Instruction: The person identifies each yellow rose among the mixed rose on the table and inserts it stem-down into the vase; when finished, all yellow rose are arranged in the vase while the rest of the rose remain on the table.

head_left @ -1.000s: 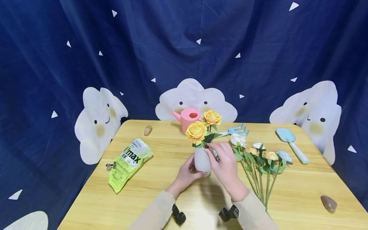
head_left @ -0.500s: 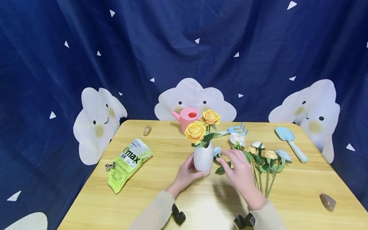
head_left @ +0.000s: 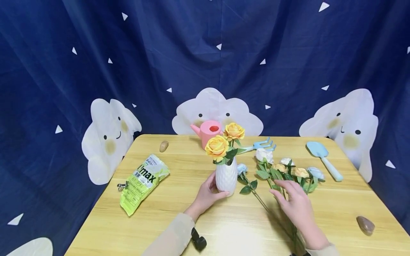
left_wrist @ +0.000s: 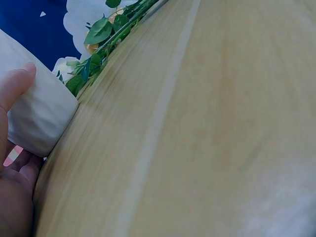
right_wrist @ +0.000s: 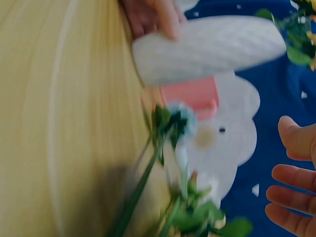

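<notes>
My left hand (head_left: 205, 197) grips the lower part of a white textured vase (head_left: 226, 180), which stands upright on the table. In the left wrist view the thumb (left_wrist: 19, 81) lies across the vase wall. Two yellow roses (head_left: 217, 148) rise from its mouth, their lower stems hidden inside. My right hand (head_left: 296, 204) hovers over the stems of the loose flowers, fingers loosely bent and apart, holding nothing. In the right wrist view its fingers (right_wrist: 291, 200) stand away from the flowers. Nearest to it are white, peach and blue roses (head_left: 301, 173) lying with green leaves; one blue rose (head_left: 242, 169) lies beside the vase.
A pink watering can (head_left: 209, 133) and a blue hand rake (head_left: 262, 144) are behind the vase. To the right lie a blue trowel (head_left: 323, 158) and a brown stone (head_left: 365, 225). On the left are a green bag (head_left: 145, 183) with a clip and a small stone (head_left: 164, 145).
My right hand has left the vase's mouth and moved right and toward me, over the loose stems. My left hand still holds the vase in the same place.
</notes>
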{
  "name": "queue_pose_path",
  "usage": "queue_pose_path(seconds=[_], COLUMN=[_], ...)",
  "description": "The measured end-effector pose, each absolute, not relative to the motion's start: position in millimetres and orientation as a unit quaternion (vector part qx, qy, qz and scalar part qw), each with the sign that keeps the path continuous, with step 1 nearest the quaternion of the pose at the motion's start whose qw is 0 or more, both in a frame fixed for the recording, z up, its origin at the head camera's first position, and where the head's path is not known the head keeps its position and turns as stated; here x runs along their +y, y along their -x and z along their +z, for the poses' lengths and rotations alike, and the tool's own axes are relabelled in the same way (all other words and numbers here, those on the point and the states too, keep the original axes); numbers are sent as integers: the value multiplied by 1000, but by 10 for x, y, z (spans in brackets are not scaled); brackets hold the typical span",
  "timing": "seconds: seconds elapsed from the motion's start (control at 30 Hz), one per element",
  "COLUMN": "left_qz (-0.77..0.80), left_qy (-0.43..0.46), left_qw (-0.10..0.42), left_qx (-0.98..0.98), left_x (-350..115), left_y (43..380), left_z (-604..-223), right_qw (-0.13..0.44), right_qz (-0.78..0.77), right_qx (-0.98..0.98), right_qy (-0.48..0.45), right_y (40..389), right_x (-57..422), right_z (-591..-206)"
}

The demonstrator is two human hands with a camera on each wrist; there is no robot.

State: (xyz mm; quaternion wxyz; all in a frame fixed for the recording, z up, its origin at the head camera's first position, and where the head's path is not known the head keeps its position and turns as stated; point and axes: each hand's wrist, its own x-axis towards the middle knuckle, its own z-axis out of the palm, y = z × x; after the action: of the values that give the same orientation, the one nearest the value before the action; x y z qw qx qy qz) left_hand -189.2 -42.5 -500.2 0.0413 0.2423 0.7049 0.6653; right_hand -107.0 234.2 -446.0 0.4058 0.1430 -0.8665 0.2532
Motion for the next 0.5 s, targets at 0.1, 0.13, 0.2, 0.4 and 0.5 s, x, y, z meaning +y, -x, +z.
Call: queue_pose_path(seconds=[0.1,0.13,0.2,0.4,0.5], left_qz=[667,666,665,663,661], left_qy=[-238,-238,-239,-237,-231], left_qw=[52,55,53,51,54], left_qx=[704,705,705,708,712], left_x=[-420,-418,-415,-418,-424], left_y=[1882,1879,1876,1884,1881], left_z=[-4993,-4987,-4974,-4936,-4943], right_qw=[375,360,326,267,238], right_qz=[266,274,289,337,378], right_qx=[-882,-889,-899,-902,-890], right_qy=[-99,-80,-44,45,92], right_y=[973,941,893,855,851], right_x=[2507,2562,2667,2868,2895], right_z=[-4509,-4522,-4544,-4596,-4632])
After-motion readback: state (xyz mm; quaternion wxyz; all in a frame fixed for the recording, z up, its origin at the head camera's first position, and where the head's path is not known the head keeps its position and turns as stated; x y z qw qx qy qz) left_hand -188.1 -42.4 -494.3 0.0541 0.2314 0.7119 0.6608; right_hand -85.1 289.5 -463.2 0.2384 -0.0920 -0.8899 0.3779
